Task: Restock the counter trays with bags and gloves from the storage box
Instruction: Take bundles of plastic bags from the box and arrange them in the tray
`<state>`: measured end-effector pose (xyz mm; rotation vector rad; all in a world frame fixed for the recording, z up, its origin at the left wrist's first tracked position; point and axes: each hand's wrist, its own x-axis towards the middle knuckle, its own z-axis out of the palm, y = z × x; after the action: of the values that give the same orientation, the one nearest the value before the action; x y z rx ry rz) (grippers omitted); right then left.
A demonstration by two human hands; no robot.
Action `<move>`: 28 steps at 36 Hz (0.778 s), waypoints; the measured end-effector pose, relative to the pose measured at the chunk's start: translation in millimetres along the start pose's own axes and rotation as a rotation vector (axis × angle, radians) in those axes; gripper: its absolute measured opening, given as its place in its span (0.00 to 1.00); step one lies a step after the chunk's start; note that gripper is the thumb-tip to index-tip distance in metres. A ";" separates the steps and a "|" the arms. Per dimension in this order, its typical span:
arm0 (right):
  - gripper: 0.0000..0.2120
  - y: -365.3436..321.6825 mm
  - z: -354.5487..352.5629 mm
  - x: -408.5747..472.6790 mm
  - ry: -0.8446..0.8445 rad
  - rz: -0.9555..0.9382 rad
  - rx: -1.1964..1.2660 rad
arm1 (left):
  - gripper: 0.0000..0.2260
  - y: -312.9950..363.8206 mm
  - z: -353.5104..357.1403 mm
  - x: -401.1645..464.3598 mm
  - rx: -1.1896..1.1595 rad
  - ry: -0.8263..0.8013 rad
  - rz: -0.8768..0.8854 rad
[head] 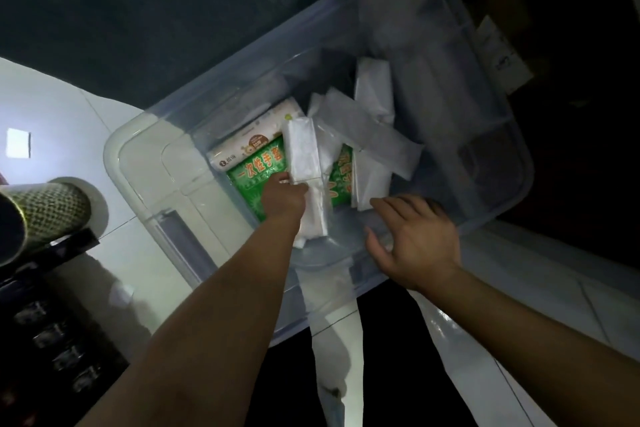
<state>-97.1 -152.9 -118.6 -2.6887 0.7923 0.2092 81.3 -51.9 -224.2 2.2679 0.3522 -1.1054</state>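
Note:
A clear plastic storage box point(145, 135) sits on the white floor below me. Inside lie a green glove packet point(256, 170), a second green packet point(341, 170) partly covered, and several white bag bundles point(360, 121). My left hand point(282, 199) reaches into the box and is shut on one white bag bundle point(304, 152), fingers wrapped around its lower half. My right hand point(415, 239) rests on the box's near rim with fingers spread, holding nothing.
A patterned cylinder point(48, 211) and dark shelving point(52, 340) stand at the left. Dark carpet point(138, 10) lies beyond the box. A cardboard box point(505, 55) sits at the far right, seen through the clear wall.

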 end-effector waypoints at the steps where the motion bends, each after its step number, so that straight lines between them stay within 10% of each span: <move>1: 0.20 0.2 0.1 -0.1 -0.002 0.002 0.001 | 0.16 1.6 -0.6 0.1 -0.004 -0.005 -0.009; 14: 0.23 -1.0 1.2 0.9 -0.126 0.064 -0.049 | 0.06 5.9 -30.3 -23.7 -0.135 -0.122 -0.002; 22: 0.26 -5.7 -11.0 16.9 -0.483 0.128 -0.074 | 0.06 -3.2 -64.0 -76.6 -0.474 -0.160 -0.080; 28: 0.21 8.4 5.3 78.6 -0.450 0.545 0.624 | 0.10 -13.3 -68.3 -94.2 -0.704 -0.184 -0.123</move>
<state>-36.3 -197.0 -143.9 -1.7197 1.1795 0.5617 59.6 1.8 -122.4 1.5318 0.6881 -1.0299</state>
